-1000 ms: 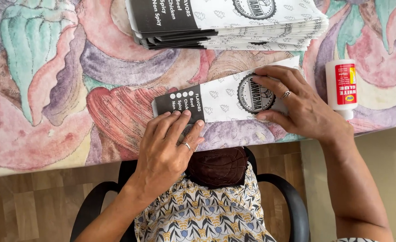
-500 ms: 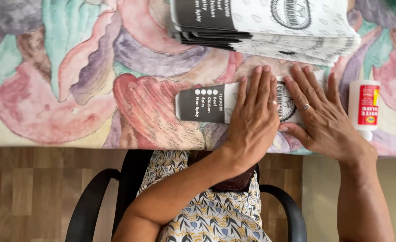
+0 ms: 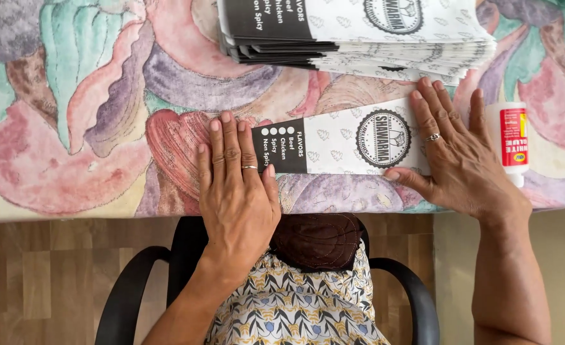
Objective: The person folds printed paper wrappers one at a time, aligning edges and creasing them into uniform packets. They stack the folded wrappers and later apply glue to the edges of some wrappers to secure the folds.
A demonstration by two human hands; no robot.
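A flat white paper sleeve [image 3: 340, 147] with a black end and a round emblem lies near the table's front edge. My left hand [image 3: 234, 185] lies flat, fingers together, at the sleeve's black left end, touching its edge. My right hand [image 3: 455, 153] presses flat on the sleeve's right end, fingers spread, a ring on one finger. Neither hand grips anything.
A thick stack of the same printed sleeves [image 3: 359, 32] lies behind. A white glue bottle with a red label [image 3: 511, 140] lies just right of my right hand. The table wears a cloth with large pastel shapes [image 3: 91, 115]. Below are a black chair [image 3: 135, 287] and wooden floor.
My left hand has slid left along the sleeve, from beside the emblem to the black end. My right hand stays pressed on the right end.
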